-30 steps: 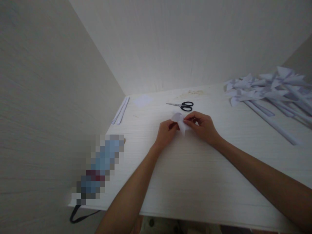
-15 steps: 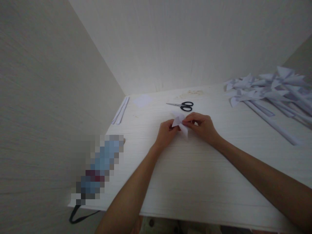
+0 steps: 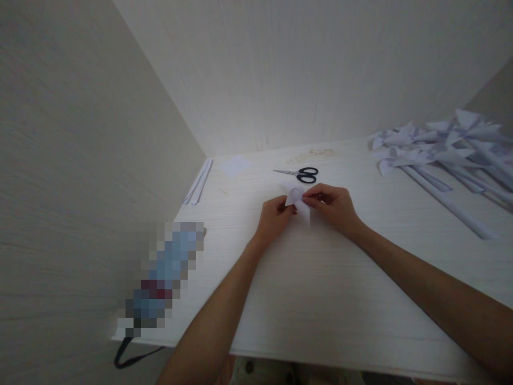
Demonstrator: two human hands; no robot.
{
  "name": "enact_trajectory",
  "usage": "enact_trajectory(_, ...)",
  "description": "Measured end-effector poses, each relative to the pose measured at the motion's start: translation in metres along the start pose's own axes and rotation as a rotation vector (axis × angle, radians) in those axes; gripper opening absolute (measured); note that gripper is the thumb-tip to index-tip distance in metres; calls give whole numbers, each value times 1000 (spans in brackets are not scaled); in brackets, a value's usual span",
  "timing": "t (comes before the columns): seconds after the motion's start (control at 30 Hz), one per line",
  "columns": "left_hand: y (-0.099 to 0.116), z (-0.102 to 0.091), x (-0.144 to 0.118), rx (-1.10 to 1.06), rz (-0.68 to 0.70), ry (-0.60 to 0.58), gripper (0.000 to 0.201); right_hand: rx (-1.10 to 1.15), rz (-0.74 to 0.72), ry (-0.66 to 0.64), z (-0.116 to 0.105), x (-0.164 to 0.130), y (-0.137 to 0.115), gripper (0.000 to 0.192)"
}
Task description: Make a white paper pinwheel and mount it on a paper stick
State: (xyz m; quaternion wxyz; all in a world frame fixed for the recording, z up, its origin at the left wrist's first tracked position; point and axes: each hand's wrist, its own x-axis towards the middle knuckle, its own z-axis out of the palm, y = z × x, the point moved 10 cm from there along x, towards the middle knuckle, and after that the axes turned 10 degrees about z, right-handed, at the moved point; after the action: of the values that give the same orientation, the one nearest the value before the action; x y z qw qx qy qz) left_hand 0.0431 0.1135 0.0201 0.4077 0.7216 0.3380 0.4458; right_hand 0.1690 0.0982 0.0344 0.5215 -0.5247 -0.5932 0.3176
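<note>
Between my two hands is a white paper pinwheel, its blades curled in toward the middle. My left hand is closed on the pinwheel from the left and below, with some fingertips hidden behind the paper. My right hand pinches the paper at its right side, thumb and forefinger together near the centre. Just beyond my hands lies a pair of scissors with black handles, its blades pointing left.
Finished-looking paper pinwheels on rolled paper sticks are piled at the right. Rolled paper sticks lie at the left edge, beside a square sheet of paper. A blurred-out bluish object with a black strap sits front left. Walls enclose the table.
The pinwheel's paper has curled round more, and a ring-like fold now shows at its middle. My right hand has shifted slightly right. Everything else stays put.
</note>
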Motion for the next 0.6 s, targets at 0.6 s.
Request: enact_trajectory(0.6, -3, 0, 0, 38, 8, -15, 11, 37, 24, 2, 0, 1, 4, 7)
